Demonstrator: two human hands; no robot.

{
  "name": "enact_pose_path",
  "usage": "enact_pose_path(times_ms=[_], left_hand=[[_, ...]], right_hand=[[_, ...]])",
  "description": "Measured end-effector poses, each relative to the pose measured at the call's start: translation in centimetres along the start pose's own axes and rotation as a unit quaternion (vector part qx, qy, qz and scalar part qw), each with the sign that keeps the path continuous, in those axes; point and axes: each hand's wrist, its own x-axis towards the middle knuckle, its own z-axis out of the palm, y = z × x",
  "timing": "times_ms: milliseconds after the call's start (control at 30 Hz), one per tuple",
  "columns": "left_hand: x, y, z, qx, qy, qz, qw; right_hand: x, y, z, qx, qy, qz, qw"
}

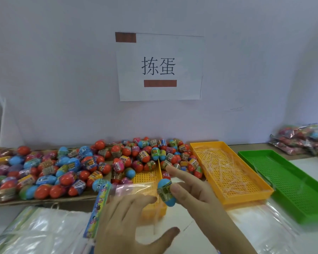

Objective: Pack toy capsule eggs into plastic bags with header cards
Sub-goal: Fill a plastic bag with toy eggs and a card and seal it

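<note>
I am pinching a blue egg [165, 192] between my right hand's [195, 195] thumb and fingers, forefinger sticking out, just left of the yellow tray [250, 196], at the clear bag [134, 188]. My left hand [121, 217] is spreading against that bag; blur is hiding any grip. The sign [160, 66] above the tray is reading 拣蛋.

Right hand [196, 195] pinching blue egg [165, 192], left hand [125, 220] on bag [134, 186]
</note>
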Motion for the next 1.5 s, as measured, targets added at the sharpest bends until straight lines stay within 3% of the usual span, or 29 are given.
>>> enact_pose_path(times_ms=[67,167,233,333,433,567,700,867,967,1067,1167,1233,1333,1500], left_hand=[[0.0,1.1,-0.5,-0.13,-0.008,-0.103,0.986],[-0.2,0.6,-0.8,-0.305,0.004,-0.263,0.915],[-0.4,-0.1,-1.3,-0.301,-0.039,-0.285,0.909],[-0.4,-0.6,-2.2,-0.321,-0.2,-0.27,0.885],[0.0,-0.4,-2.5,-0.392,-0.286,-0.258,0.835],[0.5,-0.5,-1.9,-0.472,-0.241,-0.337,0.778],[0.4,-0.9,-1.3,-0.454,-0.149,-0.369,0.797],[0.3,-0.9,-1.0,-0.44,-0.08,-0.384,0.807],[0.1,-0.8,-0.9,-0.414,-0.057,-0.367,0.831],[-0.2,-0.7,-0.9,-0.362,-0.051,-0.34,0.867],[-0.7,-0.3,-0.6,-0.232,-0.026,-0.241,0.942],[-0.8,-0.2,-0.2,-0.108,0.021,-0.101,0.989],[-1.4,-0.4,0.5,-0.009,0.081,0.059,0.995],[-2.0,-0.8,0.6,0.023,0.127,0.103,0.986]], right_hand=[[0.0,0.1,-0.3,0.02,-0.006,0.004,1.0],[-0.2,-0.1,-0.7,0.055,-0.07,0.018,0.996],[-0.5,-0.2,-0.9,0.088,-0.147,0.016,0.985],[-0.8,-0.5,-1.1,0.13,-0.21,0.007,0.969],[-0.9,-0.7,-1.5,0.136,-0.194,0.002,0.971],[-0.7,-0.6,-1.6,0.095,-0.08,-0.034,0.992],[-0.6,-1.0,-0.9,0.046,0.083,-0.138,0.986],[-0.9,-0.7,-0.2,0.007,0.123,-0.21,0.97],[-0.8,-0.5,0.4,0.028,0.103,-0.216,0.97],[-0.6,-0.7,0.4,0.061,0.132,-0.208,0.967],[-0.5,-0.9,0.1,0.035,0.133,-0.202,0.97],[-0.6,-0.7,0.2,0.007,0.112,-0.202,0.973],[-0.8,-0.4,0.8,-0.022,0.086,-0.185,0.979],[-0.8,-0.5,0.1,-0.025,0.071,-0.161,0.984]])
